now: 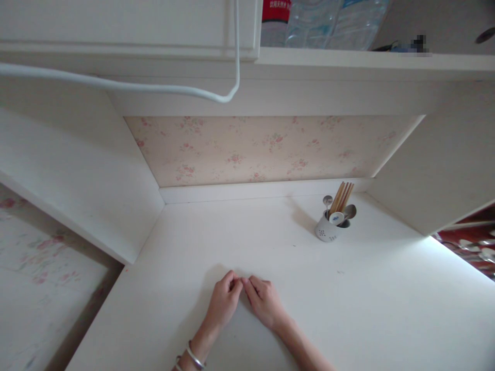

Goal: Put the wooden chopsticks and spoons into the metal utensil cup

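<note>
My left hand and my right hand rest on the white tabletop, close together near the front middle. The fingers of both are curled in, and the thumbs meet tip to tip. I see nothing held in either one. Silver bangles circle the left wrist. Away to the back right stands a white perforated utensil holder. Wooden chopsticks, a small metal spoon, a larger metal spoon and a white spoon with a blue mark lean in it.
White side panels flank the table, with a floral-papered wall behind. Overhead, a shelf carries plastic-wrapped bottles, beside a white cabinet door. A white cable or tube hangs in front at upper left.
</note>
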Available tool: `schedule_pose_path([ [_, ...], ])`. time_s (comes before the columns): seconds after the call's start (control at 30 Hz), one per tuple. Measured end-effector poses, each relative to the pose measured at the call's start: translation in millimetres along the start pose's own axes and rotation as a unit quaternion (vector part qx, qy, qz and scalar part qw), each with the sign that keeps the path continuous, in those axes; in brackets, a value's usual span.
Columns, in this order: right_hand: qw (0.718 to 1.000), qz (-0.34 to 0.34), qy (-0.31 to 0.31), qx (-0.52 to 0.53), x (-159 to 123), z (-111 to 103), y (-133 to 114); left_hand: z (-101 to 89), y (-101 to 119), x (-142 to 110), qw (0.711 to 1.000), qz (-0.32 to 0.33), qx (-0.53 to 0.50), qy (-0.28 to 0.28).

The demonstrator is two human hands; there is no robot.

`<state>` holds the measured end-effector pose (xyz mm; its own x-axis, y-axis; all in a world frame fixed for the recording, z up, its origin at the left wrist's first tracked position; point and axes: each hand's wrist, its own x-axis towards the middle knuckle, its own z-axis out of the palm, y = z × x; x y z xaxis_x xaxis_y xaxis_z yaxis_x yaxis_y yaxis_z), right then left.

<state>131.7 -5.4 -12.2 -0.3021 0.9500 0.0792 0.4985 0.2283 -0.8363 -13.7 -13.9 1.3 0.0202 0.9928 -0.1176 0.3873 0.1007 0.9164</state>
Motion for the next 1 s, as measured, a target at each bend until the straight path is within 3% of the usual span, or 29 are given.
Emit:
schedule_pose_path([
  [0.17,0.998,0.031,-0.009,0.061,1.7,-1.5,-5.6,0.6,-0.2,2.1,1.000,-0.001,0.000,-0.004],
  [0.27,0.978,0.088,0.018,0.186,4.7,-15.4,-3.5,0.5,0.3,2.8,1.000,-0.011,-0.021,-0.006],
  [0.33,0.948,0.123,0.092,0.279,7.0,-35.7,6.5,-0.1,0.5,3.5,0.999,-0.023,-0.041,-0.003],
  [0.4,0.923,0.143,0.204,0.294,8.4,-64.6,23.3,-1.1,0.4,4.8,0.998,-0.031,-0.062,0.001],
  [0.5,0.875,0.203,0.374,0.232,7.0,-116.5,53.4,-2.2,-0.1,7.2,0.996,-0.032,-0.088,0.008],
  [0.63,0.831,0.294,0.458,0.112,1.7,-177.0,84.4,-2.5,-1.2,8.5,0.994,-0.039,-0.099,0.008],
  [0.8,0.857,0.274,0.437,0.005,9.3,-217.2,109.9,-3.1,-1.1,5.9,0.994,-0.034,-0.101,0.010],
  [1.0,0.897,0.190,0.400,0.020,41.9,-236.6,125.3,-4.0,-2.4,5.3,0.995,-0.022,-0.093,0.014],
])
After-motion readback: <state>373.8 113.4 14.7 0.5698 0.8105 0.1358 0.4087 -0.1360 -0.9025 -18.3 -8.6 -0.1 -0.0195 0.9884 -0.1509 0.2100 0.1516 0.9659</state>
